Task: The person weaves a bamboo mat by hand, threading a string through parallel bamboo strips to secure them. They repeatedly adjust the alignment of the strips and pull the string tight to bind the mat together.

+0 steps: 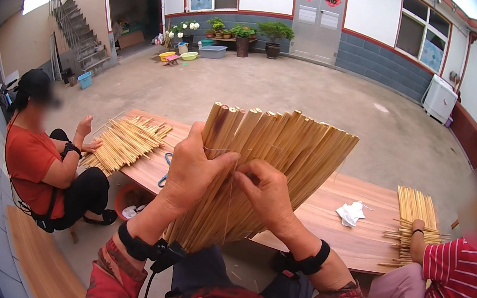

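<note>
A: What do the 2 hands have hold of?

B: A flat mat of pale yellow straw stalks bound side by side (260, 170), held up tilted in front of the person, above the near edge of the long brown wooden table (355, 224). The left hand (190, 170) is clenched round the mat's left edge, thumb across the front of the stalks. The right hand (268, 195) sits just beside it, fingertips pinched against the stalks at a thin thread that runs down the mat.

A: So neither hand is slack?

B: No, both are closed on the mat. Each wrist carries a black strap.

A: What lies on the table?

B: A loose heap of the same yellow stalks (125, 141) at the left end, blue-handled scissors (164, 169) near it, partly hidden behind the left hand, and a crumpled white cloth (351, 213) toward the right. At the right end is another bundle of stalks (415, 223).

A: Other people?

B: 2. A seated person in an orange shirt (29, 160) has a hand by the left heap. A person in a red-and-white striped top (457, 274) rests a hand on the right bundle.
</note>
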{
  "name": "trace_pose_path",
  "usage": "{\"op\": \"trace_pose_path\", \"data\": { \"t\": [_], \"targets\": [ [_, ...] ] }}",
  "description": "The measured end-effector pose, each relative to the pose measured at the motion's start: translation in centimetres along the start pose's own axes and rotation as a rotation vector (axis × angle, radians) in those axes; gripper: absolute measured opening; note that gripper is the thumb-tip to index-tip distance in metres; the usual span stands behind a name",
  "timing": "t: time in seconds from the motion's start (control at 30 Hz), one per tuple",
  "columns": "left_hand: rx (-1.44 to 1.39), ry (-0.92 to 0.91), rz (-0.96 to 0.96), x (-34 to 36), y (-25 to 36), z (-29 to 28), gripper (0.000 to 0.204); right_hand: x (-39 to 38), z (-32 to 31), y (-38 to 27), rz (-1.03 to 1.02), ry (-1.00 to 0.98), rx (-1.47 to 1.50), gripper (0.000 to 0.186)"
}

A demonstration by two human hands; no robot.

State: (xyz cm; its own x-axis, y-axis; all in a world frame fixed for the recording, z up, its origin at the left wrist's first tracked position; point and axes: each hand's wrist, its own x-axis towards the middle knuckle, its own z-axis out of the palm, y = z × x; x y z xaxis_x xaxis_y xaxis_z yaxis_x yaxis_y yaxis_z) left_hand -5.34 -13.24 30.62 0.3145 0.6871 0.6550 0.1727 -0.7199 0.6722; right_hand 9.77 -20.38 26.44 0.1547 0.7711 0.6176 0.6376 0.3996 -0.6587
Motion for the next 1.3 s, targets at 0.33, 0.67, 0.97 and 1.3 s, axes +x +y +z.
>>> {"op": "trace_pose_path", "data": {
  "t": [0.33, 0.67, 0.97, 1.3],
  "targets": [
    [0.038, -0.012, -0.03, 0.7, -0.5, 0.2, 0.046, -0.4, 0.3, -0.2, 0.361, -0.116, 0.561, 0.019],
    [0.045, 0.013, 0.012, 0.9, -0.7, 0.2, 0.047, 1.1, -3.5, -1.4, -0.289, 0.082, 0.316, 0.016],
    [0.114, 0.096, -0.052, 1.2, -2.8, -1.0, 0.044, -5.9, -13.6, -2.3, -0.31, -0.097, 1.096, 0.026],
    [0.104, 0.053, -0.047, 1.3, -1.7, 0.6, 0.043, -6.3, -10.2, -0.3, 0.026, -0.119, -0.307, 0.023]
  ]
}}
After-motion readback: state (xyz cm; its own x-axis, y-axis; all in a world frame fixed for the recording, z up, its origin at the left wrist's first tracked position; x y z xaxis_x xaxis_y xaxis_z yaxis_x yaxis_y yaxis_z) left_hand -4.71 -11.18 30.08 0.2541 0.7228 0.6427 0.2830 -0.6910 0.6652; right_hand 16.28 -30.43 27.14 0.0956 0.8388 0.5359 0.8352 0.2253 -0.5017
